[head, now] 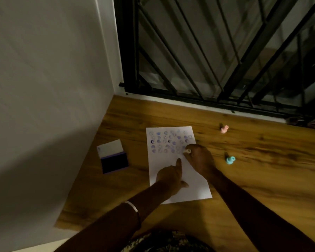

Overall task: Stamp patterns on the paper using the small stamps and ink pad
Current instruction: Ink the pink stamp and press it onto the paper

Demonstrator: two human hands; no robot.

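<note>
A white sheet of paper (195, 188) lies on the wooden floor, its upper part covered with rows of purple and blue stamped marks. My right hand (200, 159) is closed around a small pale stamp (187, 151) and holds it down on the paper at the right end of the lowest row. My left hand (170, 177) rests on the middle of the sheet, forefinger stretched out and pressing on it. The ink pad (115, 162) lies open on the floor left of the paper, dark pad towards me, white lid folded back.
A blue stamp (230, 160) and a pink stamp (224, 128) lie on the wooden floor (262, 151) right of the paper. A white wall (44, 88) stands close on the left; a black metal window grille (216, 51) runs along the far edge.
</note>
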